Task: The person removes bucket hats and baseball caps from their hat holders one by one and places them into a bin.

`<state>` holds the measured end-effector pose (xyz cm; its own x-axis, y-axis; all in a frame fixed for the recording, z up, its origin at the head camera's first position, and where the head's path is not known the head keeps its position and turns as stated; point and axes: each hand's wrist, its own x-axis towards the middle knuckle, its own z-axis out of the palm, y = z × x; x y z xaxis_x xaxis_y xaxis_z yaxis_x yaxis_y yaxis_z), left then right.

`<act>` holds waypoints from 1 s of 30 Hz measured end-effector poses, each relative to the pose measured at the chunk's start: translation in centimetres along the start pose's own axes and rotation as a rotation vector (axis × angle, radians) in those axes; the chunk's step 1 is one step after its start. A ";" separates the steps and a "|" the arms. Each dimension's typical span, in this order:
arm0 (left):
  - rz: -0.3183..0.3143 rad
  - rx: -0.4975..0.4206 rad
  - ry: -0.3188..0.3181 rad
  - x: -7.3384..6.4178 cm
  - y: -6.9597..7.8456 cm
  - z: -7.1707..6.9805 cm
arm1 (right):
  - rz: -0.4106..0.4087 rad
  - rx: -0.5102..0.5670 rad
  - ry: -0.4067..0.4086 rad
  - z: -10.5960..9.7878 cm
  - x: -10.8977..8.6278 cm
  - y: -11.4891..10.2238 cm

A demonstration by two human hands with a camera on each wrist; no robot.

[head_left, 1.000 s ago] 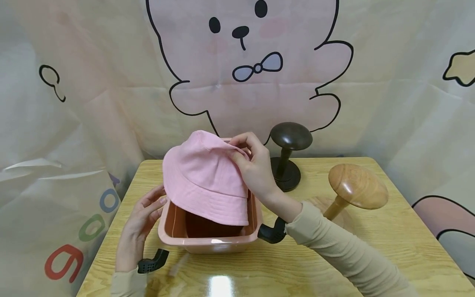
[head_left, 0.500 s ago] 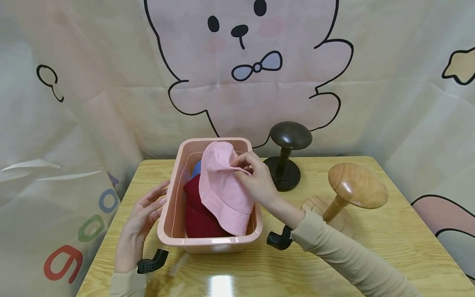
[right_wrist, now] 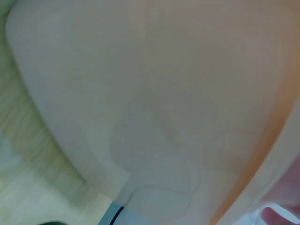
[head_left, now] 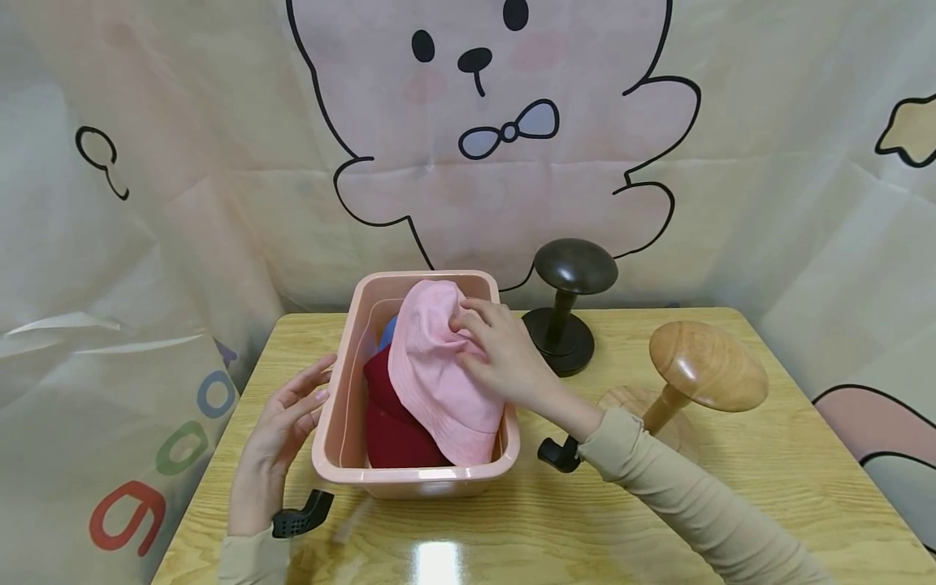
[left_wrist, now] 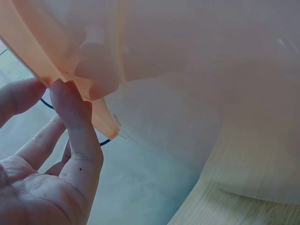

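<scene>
A pink bucket hat [head_left: 435,357] lies crumpled in the pink plastic basin [head_left: 417,474], on top of a dark red cap [head_left: 398,435]. A bit of something blue [head_left: 387,331] shows behind the cap. Over the hat's right side is my right hand [head_left: 512,353], its thumb and fingers apart at the folded cloth. My left hand [head_left: 281,431] stays at the basin's left side. In the left wrist view its fingertips touch the underside of the rim [left_wrist: 101,117], without curling round it. The basin's outer wall [right_wrist: 140,84] fills most of the right wrist view, hiding the right fingers' work.
Right of the basin stand a dark mushroom-shaped hat stand [head_left: 574,268] at the back and a light wooden one [head_left: 705,366] nearer, partly behind my right forearm. All rest on a wooden table [head_left: 585,520] before a printed cloth backdrop [head_left: 219,81].
The pink hat has gone down from above the basin into it, showing the red cap. My right fingers have spread from their pinch on the hat. The left hand has not moved.
</scene>
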<state>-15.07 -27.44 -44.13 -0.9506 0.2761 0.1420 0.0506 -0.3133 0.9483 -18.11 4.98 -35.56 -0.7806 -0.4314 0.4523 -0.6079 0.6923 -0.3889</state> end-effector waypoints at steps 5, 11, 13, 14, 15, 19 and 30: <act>-0.008 0.001 0.001 0.0 0.0 0.0 | 0.039 -0.119 -0.169 0.4 -0.1 0.9; -0.015 -0.006 -0.007 0.1 -0.1 0.1 | 0.059 -0.138 -0.154 1.2 -0.1 1.3; -0.012 -0.009 -0.010 0.1 -0.1 0.1 | 0.050 -0.145 -0.138 1.2 0.1 1.2; -0.010 -0.010 -0.012 0.1 -0.1 0.1 | 0.042 -0.155 -0.143 1.3 0.1 1.1; -0.008 -0.012 -0.013 0.1 -0.1 0.1 | 0.035 -0.170 -0.160 1.3 0.2 1.1; -0.005 -0.011 -0.005 0.0 0.0 0.1 | 0.023 -0.227 -0.276 1.3 0.5 0.8; -0.007 0.002 0.002 0.1 0.0 0.1 | -0.022 -0.404 -0.424 2.3 1.1 0.2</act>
<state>-15.09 -27.34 -44.11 -0.9514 0.2767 0.1354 0.0452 -0.3093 0.9499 -19.38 3.31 -36.96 -0.8091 -0.5843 0.0633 -0.5859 0.8104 -0.0088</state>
